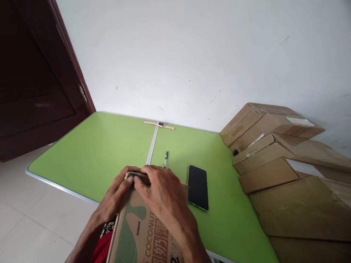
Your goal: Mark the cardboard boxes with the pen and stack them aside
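A brown cardboard box (142,226) with green patches and the printed word COCONUT stands tilted at the near edge of the table. My left hand (116,195) is curled round its upper left corner, thumb on the printed side. Over the top edge bends my right hand (164,186), its fingers closed on the cardboard beside the left thumb. A dark gap shows at the edge between the two thumbs. My fingertips behind the edge are partly hidden. Just right of the box lies a black smartphone (197,187), and beyond it a pen (166,159).
The green folding table (82,146) has a metal rim and a pale centre seam. A pink-strapped watch (161,124) lies at its back edge by the white wall (178,54). Several cardboard boxes (296,204) are stacked on the right. A dark door (35,80) stands left.
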